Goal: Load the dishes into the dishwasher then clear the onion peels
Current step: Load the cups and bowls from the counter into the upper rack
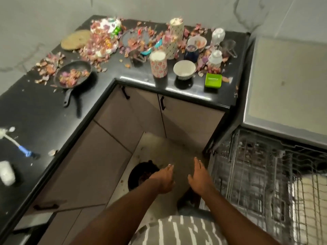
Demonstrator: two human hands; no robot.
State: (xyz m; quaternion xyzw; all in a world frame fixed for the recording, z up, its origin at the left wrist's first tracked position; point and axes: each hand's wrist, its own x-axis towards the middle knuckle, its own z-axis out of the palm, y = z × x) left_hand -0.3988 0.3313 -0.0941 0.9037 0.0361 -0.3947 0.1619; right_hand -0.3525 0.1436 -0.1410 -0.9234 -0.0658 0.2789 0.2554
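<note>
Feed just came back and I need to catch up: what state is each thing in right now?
Dishwasher: open, racks pulled out, no dishes visible.
Frying pan: on the counter, upright, peels inside.
Floral cup: upright near the counter edge.
White bowl: upright, not loaded.
Green box: lid closed.
Cabinet doors: shut.
Left hand: open, empty.
Right hand: open, empty.

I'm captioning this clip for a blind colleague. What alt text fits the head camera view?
Two empty hands, left hand and right hand, reach forward over the floor beside an open dishwasher rack. Behind them, a black L-shaped counter holds a frying pan, cups and bowls strewn with onion peels.
</note>
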